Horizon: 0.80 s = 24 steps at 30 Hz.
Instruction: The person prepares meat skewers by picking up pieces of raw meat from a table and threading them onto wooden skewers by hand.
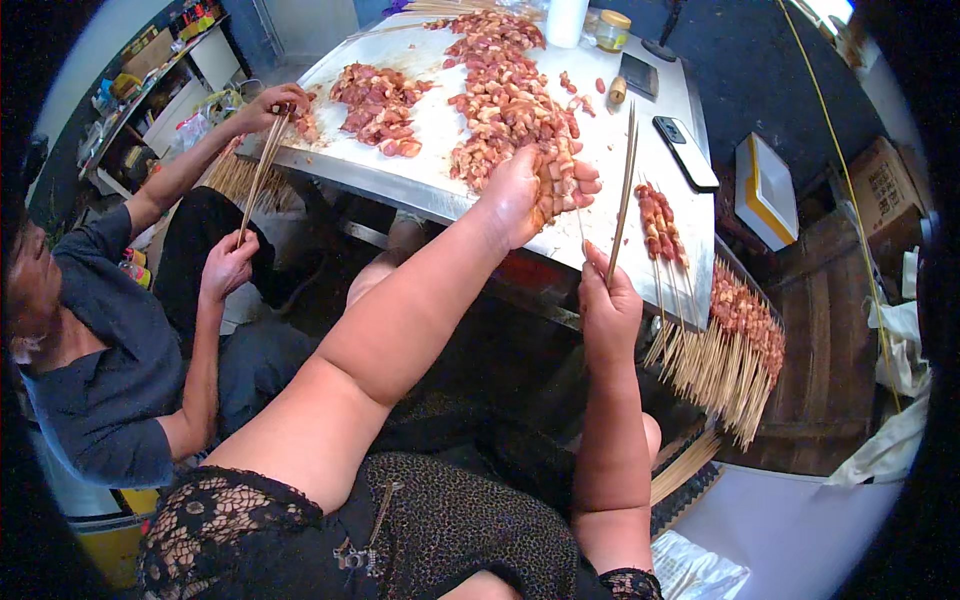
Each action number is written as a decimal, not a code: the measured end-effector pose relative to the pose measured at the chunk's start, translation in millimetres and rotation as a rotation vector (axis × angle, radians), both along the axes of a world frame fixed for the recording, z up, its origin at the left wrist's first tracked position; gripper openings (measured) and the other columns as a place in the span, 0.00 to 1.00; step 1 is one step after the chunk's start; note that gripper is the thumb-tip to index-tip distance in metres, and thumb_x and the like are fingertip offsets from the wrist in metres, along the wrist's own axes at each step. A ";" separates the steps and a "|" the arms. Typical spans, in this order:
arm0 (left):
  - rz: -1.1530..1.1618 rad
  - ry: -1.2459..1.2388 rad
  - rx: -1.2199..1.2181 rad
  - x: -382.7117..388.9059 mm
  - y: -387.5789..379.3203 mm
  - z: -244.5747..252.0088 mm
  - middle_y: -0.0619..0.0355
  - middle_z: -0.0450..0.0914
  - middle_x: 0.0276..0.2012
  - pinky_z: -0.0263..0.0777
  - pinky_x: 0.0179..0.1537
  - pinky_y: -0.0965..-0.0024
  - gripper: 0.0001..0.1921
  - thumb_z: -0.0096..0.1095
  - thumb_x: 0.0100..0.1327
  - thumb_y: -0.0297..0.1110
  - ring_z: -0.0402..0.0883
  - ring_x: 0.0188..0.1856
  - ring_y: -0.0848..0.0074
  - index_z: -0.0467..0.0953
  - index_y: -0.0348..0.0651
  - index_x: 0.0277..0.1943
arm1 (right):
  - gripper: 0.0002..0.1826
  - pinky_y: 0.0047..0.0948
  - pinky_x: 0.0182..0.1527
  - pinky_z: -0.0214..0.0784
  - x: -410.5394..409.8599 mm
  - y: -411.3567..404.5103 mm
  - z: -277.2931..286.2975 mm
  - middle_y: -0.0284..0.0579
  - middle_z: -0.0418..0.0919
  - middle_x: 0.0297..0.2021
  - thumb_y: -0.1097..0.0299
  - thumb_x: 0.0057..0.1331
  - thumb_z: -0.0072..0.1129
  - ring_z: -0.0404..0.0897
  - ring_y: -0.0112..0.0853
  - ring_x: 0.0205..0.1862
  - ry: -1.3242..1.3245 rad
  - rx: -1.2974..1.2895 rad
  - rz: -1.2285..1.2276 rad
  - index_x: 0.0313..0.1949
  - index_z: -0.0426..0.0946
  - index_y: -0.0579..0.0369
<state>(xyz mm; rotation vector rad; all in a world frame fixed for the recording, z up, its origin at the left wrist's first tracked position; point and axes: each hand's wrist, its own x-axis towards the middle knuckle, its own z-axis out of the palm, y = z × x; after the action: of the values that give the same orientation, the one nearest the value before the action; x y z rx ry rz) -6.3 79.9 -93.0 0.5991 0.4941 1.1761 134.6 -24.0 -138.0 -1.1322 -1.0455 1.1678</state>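
Observation:
My left hand [536, 191] is palm up at the table's front edge, its fingers curled under several pieces of raw meat [562, 176]. A thin skewer runs from that meat down to my right hand [611, 311]. Pinched in my right hand is also a small bundle of bamboo skewers [626, 187], pointing up. Beyond my left hand lies a long heap of raw meat pieces [499, 82], with a smaller heap [379, 105] to its left. To the right of my right hand, several loaded meat skewers [661, 225] lie side by side, their sticks over the table edge.
At left a co-worker's hands [229, 266] hold skewers. On the metal table [420, 184] are a phone [685, 154], a dark flat object [639, 75], a wooden cylinder [617, 90] and a lidded jar [612, 31]. Many loaded skewers [742, 322] stand beyond the right edge, near a white foam box [765, 191].

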 end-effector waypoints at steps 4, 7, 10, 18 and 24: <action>0.054 -0.053 0.004 8.0 -1.9 -1.9 0.52 0.75 0.29 0.75 0.42 0.60 0.18 0.27 0.69 0.40 0.78 0.34 0.66 0.66 0.37 0.46 | 0.13 0.11 0.26 0.52 -1.2 0.8 -4.0 0.23 0.66 0.23 0.73 0.65 0.51 0.59 0.12 0.23 -0.042 0.025 -0.001 0.49 0.75 0.58; 0.096 -0.023 -0.025 13.3 -5.4 1.6 0.57 0.71 0.24 0.75 0.40 0.60 0.15 0.28 0.69 0.39 0.74 0.28 0.71 0.65 0.40 0.42 | 0.13 0.11 0.26 0.52 -1.2 1.0 -5.9 0.23 0.66 0.23 0.73 0.65 0.51 0.59 0.12 0.23 -0.041 0.034 -0.002 0.49 0.75 0.58; 0.022 -0.107 0.023 11.6 -1.8 -3.2 0.59 0.68 0.22 0.74 0.38 0.60 0.14 0.29 0.68 0.37 0.71 0.25 0.73 0.65 0.41 0.39 | 0.14 0.11 0.25 0.52 -3.9 -0.8 -2.6 0.23 0.66 0.23 0.73 0.65 0.51 0.59 0.12 0.23 -0.033 0.019 0.001 0.49 0.75 0.59; -0.009 -0.138 0.006 15.4 -4.5 -0.1 0.54 0.74 0.28 0.73 0.41 0.62 0.14 0.29 0.69 0.39 0.75 0.31 0.69 0.64 0.41 0.43 | 0.14 0.11 0.21 0.49 -7.8 2.0 10.0 0.23 0.64 0.20 0.73 0.66 0.49 0.59 0.12 0.19 0.041 -0.060 0.014 0.50 0.73 0.60; -0.063 0.201 0.029 1.5 0.9 -6.6 0.45 0.77 0.43 0.74 0.49 0.63 0.19 0.43 0.69 0.42 0.78 0.46 0.65 0.65 0.35 0.53 | 0.14 0.11 0.19 0.48 -1.2 1.2 11.3 0.22 0.64 0.19 0.73 0.66 0.49 0.58 0.11 0.17 0.104 -0.050 -0.006 0.50 0.73 0.60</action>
<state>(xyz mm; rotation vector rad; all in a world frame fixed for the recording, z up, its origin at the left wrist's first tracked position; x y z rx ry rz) -4.8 80.8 -99.6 0.7568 0.6246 1.0697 133.3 -22.9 -126.7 -1.1012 -0.9374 1.2407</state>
